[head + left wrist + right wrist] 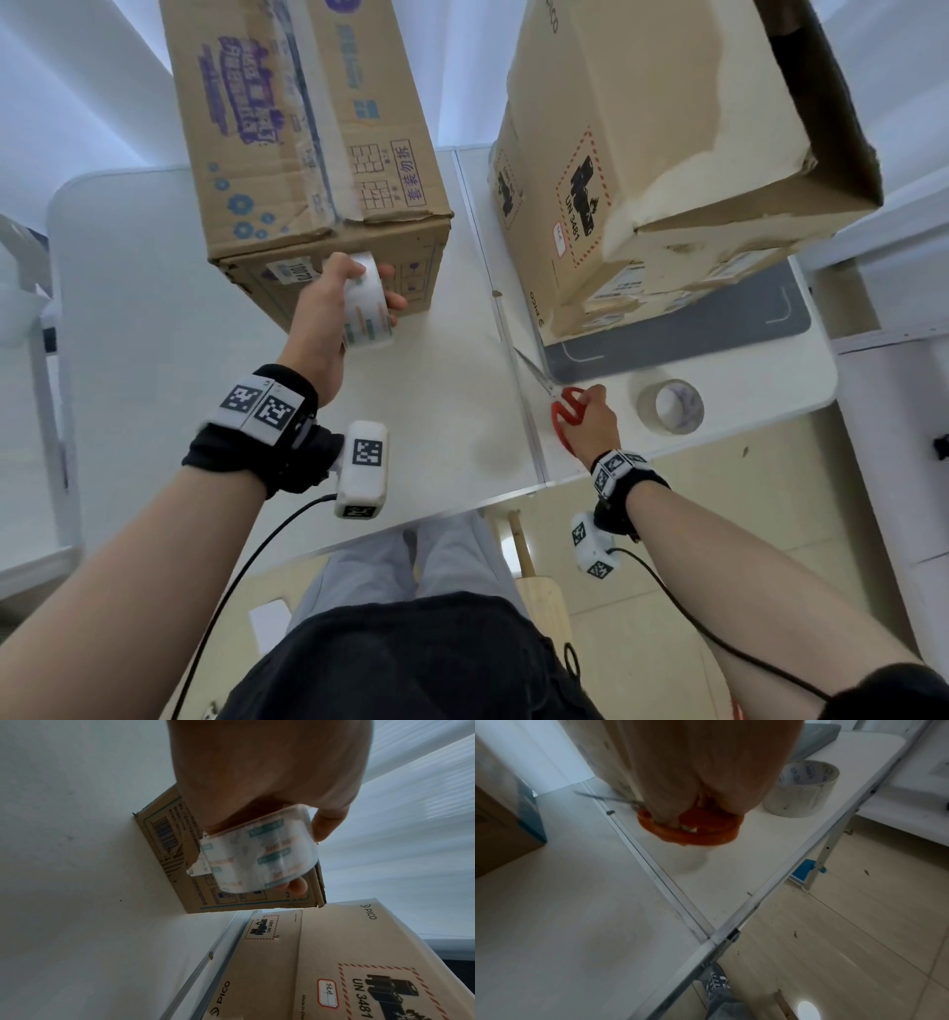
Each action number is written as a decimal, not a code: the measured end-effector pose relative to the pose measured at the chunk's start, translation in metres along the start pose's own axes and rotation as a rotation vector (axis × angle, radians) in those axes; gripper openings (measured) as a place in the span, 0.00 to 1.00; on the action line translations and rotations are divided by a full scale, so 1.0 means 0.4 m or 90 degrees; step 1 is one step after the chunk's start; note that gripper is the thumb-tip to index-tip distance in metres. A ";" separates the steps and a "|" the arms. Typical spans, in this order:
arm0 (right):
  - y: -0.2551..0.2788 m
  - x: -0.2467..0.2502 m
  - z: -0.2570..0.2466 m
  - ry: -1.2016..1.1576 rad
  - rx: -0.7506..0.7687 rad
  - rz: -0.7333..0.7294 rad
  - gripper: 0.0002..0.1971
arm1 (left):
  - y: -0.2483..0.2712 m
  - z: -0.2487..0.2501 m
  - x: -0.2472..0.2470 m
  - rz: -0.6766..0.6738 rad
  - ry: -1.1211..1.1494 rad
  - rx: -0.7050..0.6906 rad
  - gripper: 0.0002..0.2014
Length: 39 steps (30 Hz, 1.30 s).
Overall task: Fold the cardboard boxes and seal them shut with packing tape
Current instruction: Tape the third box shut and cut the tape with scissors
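My left hand (328, 313) grips a roll of clear printed packing tape (365, 307) just above the table, in front of a closed printed cardboard box (308, 128) with tape along its top seam. In the left wrist view the fingers curl round the tape roll (259, 852), with that box (174, 850) behind. My right hand (590, 419) grips the red handles of a pair of scissors (567, 411) lying on the table; the blades point away from me. The right wrist view shows fingers through the red handle loops (693, 829). A second, plain box (662, 154) stands at the right, its far right side open.
A second tape roll (670, 406) stands on the white table (452, 390) right of the scissors, also seen as the roll (803, 789). A grey mat (693, 329) lies under the plain box. A seam splits the table into two halves. Floor and my legs lie below the near edge.
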State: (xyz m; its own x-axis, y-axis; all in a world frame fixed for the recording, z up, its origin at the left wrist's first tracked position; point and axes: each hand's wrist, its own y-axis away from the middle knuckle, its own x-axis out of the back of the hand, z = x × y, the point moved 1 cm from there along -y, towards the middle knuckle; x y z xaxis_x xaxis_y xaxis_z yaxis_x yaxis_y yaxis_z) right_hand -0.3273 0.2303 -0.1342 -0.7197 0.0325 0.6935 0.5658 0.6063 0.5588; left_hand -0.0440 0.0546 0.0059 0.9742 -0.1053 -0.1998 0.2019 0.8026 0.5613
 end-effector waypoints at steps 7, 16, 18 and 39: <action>0.036 0.057 -0.200 -0.137 0.150 -0.143 0.24 | 0.013 0.004 0.000 0.023 -0.017 -0.006 0.15; 0.016 0.141 -0.493 0.112 0.340 -0.405 0.41 | 0.044 0.011 -0.008 0.077 -0.033 -0.004 0.13; 0.013 0.157 -0.539 0.227 0.360 -0.445 0.53 | 0.057 0.011 -0.005 0.086 -0.039 -0.009 0.14; 0.067 0.161 -0.712 0.366 0.336 -0.508 0.45 | 0.119 0.044 0.018 0.109 -0.060 0.054 0.16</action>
State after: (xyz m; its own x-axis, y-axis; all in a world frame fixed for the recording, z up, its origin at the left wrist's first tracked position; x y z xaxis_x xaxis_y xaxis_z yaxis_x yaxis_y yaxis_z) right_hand -0.2439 0.0223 0.0548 -0.4295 -0.8070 0.4054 -0.3155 0.5547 0.7699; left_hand -0.0256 0.0817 0.0455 0.9993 -0.0292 -0.0224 0.0367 0.7617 0.6469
